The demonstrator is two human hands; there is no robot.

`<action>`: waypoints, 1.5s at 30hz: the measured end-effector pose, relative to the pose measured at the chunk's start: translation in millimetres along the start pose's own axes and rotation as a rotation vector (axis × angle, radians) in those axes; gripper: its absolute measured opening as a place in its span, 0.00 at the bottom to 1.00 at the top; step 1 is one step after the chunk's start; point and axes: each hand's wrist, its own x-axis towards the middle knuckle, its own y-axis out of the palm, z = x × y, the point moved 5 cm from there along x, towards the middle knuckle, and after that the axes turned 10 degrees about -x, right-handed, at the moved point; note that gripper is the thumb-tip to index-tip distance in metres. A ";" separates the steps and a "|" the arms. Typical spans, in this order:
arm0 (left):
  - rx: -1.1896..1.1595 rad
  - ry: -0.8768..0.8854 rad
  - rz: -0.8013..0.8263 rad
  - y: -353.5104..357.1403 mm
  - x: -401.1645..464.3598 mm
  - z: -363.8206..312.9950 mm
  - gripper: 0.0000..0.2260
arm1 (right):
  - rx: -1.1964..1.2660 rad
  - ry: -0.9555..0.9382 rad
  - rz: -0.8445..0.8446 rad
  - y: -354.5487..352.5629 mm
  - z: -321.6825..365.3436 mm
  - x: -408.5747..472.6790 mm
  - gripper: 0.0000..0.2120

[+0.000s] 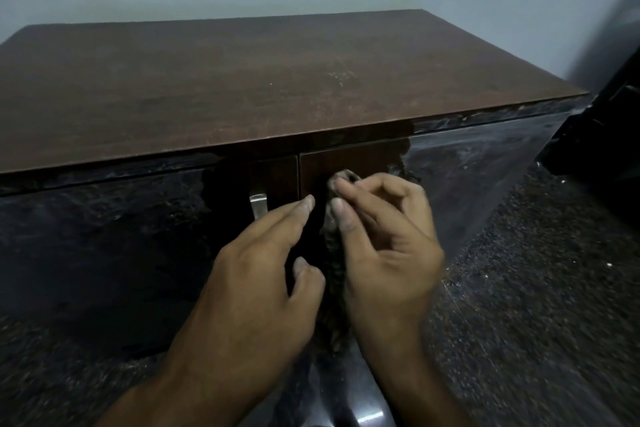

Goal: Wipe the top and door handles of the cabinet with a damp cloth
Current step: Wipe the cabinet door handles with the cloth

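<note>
Both hands work low at the cabinet front: right hand pinches the damp cloth hanging vertically over the right door's handle; left hand, fingers loosely spread, hovers beside the bare left handle.

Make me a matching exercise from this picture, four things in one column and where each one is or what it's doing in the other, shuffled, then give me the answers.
Column one:
1. cabinet top
2. metal handle
3. cloth
4. left hand

Column two:
A. hangs dark between the two hands, pinched by the right hand
B. brown, dusty, with pale scuffs right of the middle
C. fingers stretched out, reaching toward the cloth
D. silvery, on the left door, uncovered

Right pairs: 1-B, 2-D, 3-A, 4-C
</note>
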 end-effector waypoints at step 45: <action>-0.026 -0.021 0.062 -0.8 2.3 4.4 0.28 | -0.302 -0.058 -0.155 6.4 -57.4 -28.3 0.07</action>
